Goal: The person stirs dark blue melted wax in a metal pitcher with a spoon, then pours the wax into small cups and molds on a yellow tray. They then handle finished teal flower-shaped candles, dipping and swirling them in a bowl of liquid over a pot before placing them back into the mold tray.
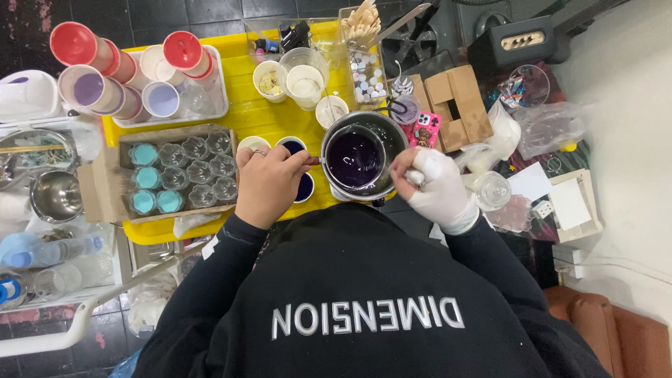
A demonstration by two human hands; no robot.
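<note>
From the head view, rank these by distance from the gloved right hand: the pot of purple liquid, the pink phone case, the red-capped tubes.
1. Pot of purple liquid, just left of the right hand.
2. Pink phone case, just above.
3. Red-capped tubes, far upper left.

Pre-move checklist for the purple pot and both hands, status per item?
1. Left hand gripping the stirrer handle: ok.
2. Right hand, white-gloved, steadying the pot at its rim: ok.
3. Purple liquid contained, none visible on the yellow table: ok.
4. Pot seated squarely on its base: cannot tell, base hidden.
5. Small cups in the cardboard tray: a few hold turquoise fill, the rest are empty: ok.
6. Phone lies right beside the pot: not ok.
</note>
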